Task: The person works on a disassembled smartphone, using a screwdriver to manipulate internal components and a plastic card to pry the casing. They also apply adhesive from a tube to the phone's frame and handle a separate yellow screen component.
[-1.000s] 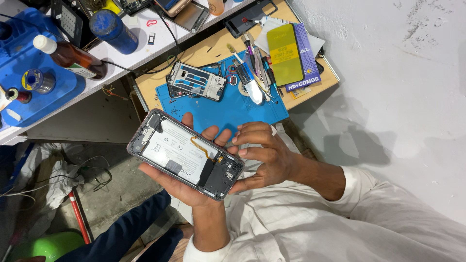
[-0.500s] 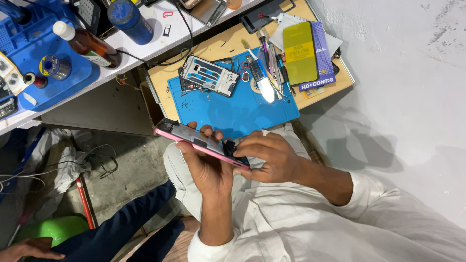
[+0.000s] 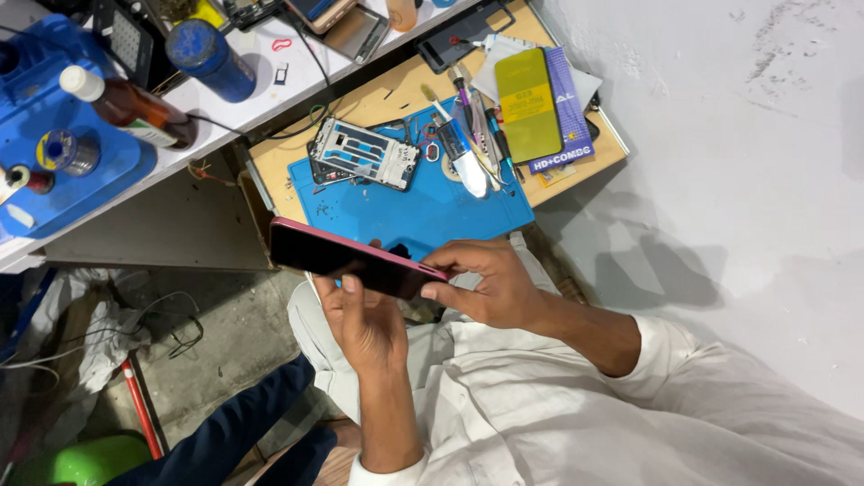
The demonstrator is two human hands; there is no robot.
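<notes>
I hold a phone (image 3: 342, 256) with a pink rim and a dark glossy face turned up, above my lap in front of the low wooden table. My left hand (image 3: 364, 328) supports it from below, thumb resting on its near edge. My right hand (image 3: 490, 288) pinches the phone's right end with fingers curled over the corner. Both forearms come from my white-sleeved body at the lower right. The phone's underside is hidden.
A blue work mat (image 3: 423, 211) on the wooden table carries a bare phone frame (image 3: 364, 153) and several hand tools (image 3: 468, 153). A yellow-faced pack (image 3: 531, 103) lies at its right. A blue can (image 3: 207, 58), brown bottle (image 3: 126, 103) and blue tray (image 3: 54, 153) stand on the white shelf. A leg in dark blue (image 3: 234, 432) is at the bottom.
The phone was turned over: a second ago its open back with the inner parts faced me, now the dark face is up. Both hands stayed on it.
</notes>
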